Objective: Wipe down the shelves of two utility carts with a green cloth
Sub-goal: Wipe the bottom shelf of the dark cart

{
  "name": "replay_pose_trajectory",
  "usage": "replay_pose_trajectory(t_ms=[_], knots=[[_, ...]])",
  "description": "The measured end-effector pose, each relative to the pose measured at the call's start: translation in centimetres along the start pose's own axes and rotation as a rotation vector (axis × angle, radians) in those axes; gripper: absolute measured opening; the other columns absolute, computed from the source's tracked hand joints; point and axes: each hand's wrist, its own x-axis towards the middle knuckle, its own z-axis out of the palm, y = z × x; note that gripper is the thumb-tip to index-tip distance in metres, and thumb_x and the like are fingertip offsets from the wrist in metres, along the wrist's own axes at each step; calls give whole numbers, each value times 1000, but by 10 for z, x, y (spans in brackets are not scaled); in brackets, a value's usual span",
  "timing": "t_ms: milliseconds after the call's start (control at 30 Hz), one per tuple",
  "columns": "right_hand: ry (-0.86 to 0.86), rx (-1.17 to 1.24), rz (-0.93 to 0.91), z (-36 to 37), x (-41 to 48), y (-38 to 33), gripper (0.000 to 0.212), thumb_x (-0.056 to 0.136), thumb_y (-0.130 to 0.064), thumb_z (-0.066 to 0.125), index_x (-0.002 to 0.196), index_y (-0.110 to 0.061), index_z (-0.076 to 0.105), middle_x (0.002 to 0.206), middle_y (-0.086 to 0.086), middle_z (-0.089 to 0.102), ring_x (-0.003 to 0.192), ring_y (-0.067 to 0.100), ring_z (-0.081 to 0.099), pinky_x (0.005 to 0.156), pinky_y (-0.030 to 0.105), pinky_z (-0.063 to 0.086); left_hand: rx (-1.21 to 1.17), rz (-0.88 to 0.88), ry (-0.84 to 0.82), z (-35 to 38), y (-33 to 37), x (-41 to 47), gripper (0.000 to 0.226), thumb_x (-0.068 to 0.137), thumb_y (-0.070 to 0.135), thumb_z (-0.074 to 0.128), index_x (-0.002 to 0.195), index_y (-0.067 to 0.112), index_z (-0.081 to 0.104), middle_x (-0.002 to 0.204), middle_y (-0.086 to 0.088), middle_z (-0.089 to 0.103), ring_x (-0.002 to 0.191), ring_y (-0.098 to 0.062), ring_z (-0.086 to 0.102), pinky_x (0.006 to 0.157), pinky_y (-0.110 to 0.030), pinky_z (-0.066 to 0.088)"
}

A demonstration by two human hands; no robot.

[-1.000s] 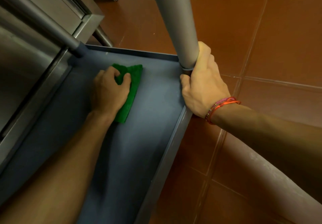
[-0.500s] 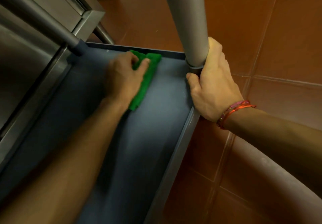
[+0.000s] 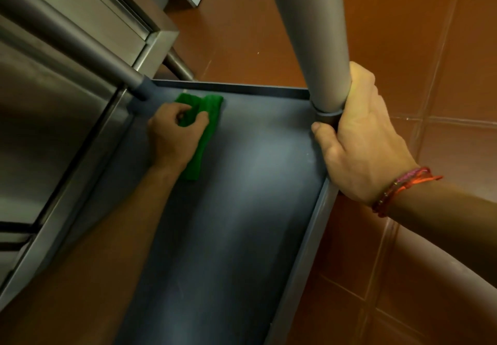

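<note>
The dark grey bottom shelf [image 3: 242,210] of a utility cart fills the middle of the head view. A folded green cloth [image 3: 207,129] lies on it near the far left corner. My left hand [image 3: 174,135] grips the cloth with curled fingers and holds it against the shelf. My right hand [image 3: 360,140] is wrapped around the base of the cart's grey upright post [image 3: 309,35] at the far right corner, thumb resting on the shelf rim. A red thread bracelet sits on that wrist.
A stainless steel cabinet [image 3: 53,129] stands close along the shelf's left side, with a metal leg [image 3: 177,68] behind it. Another grey cart post [image 3: 67,41] slants into the far left corner. Brown floor tiles [image 3: 430,76] surround the cart on the right.
My left hand slid the cloth toward the far right edge, then back left toward the far left corner post. My right hand kept its hold on the post.
</note>
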Motion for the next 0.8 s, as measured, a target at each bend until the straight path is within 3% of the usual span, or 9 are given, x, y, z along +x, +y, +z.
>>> replay_pose_trajectory(t_ms=[67,133,233,300,467,667,800], knots=[[9,3,-5,-1,0,0,69,85,-25,54,145,-24,21,123,7,43,109,31,43,90,55,43,8,65,-21,-1,-7,2,29,82,23,74,103,3,70,95,-5,63,84,-16,56,69,-12,38],[1,7,-11,0,1,0,70,85,-26,54,146,-25,20,124,8,43,110,32,43,91,55,43,96,26,-5,-5,-24,13,30,86,23,71,108,2,70,103,-14,67,91,-27,61,77,-21,43],[-3,5,-14,-2,2,1,71,82,-30,50,145,-26,19,124,7,43,110,31,44,91,55,43,260,-192,-16,-26,-77,22,36,93,30,63,119,6,68,118,-23,65,108,-39,61,94,-39,46],[-5,12,-21,-2,3,2,70,81,-32,49,144,-26,20,123,7,43,108,30,44,89,56,44,301,-323,-10,-41,-114,19,38,95,29,61,122,3,67,120,-26,65,110,-42,61,96,-46,48],[8,22,-37,2,4,6,72,81,-30,48,146,-21,20,124,9,43,109,32,44,89,55,43,198,-569,79,-46,-134,15,42,97,27,60,128,0,62,131,-24,60,121,-40,57,106,-44,44],[17,35,-36,3,3,7,72,80,-30,49,146,-21,21,125,6,40,110,30,43,88,57,44,140,-490,116,-25,-98,29,39,95,31,60,122,3,67,122,-22,66,113,-37,62,98,-39,49],[18,26,-37,2,4,7,70,81,-31,49,144,-24,20,124,7,42,110,31,44,88,56,44,42,-281,80,12,-33,45,37,92,33,65,119,9,70,119,-15,69,110,-30,62,92,-29,44]])
